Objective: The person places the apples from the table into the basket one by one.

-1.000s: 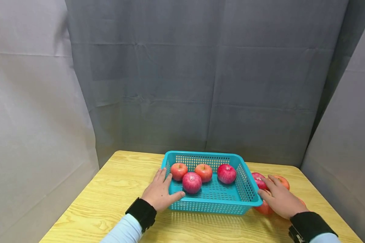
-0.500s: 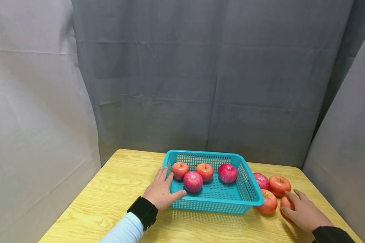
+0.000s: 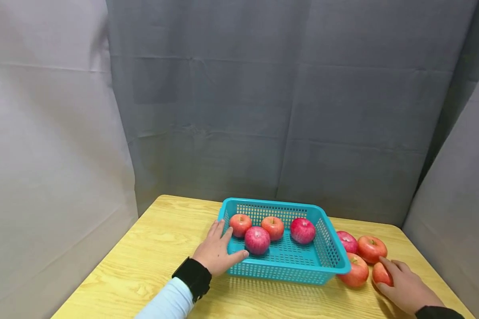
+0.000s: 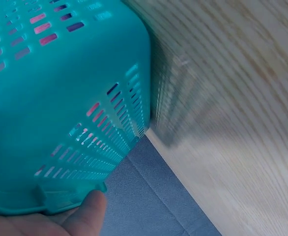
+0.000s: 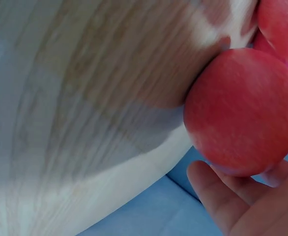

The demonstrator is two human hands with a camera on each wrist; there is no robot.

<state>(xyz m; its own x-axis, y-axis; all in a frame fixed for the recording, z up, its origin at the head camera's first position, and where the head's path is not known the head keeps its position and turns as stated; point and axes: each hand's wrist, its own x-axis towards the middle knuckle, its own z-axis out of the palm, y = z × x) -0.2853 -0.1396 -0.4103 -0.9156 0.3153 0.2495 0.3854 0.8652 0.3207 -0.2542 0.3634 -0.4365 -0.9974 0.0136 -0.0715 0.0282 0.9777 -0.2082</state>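
Nearest, right side: right hand (image 3: 405, 283) lightly curled round one apple (image 3: 381, 274) low at the tabletop (image 3: 151, 257), thumb to its near side and fingers over the far; likely firm, modest weight, smooth enough to slip or roll and easily bruised, so best held about its widest girth with soft, even pressure. Left hand (image 3: 214, 253) lies loosely spread on the near-left corner of the basket (image 3: 287, 266), which looks light, a bit flexible, best steadied by its rim. Beyond: three loose apples (image 3: 371, 249) just beside the held one, four apples (image 3: 257, 240) inside the basket.
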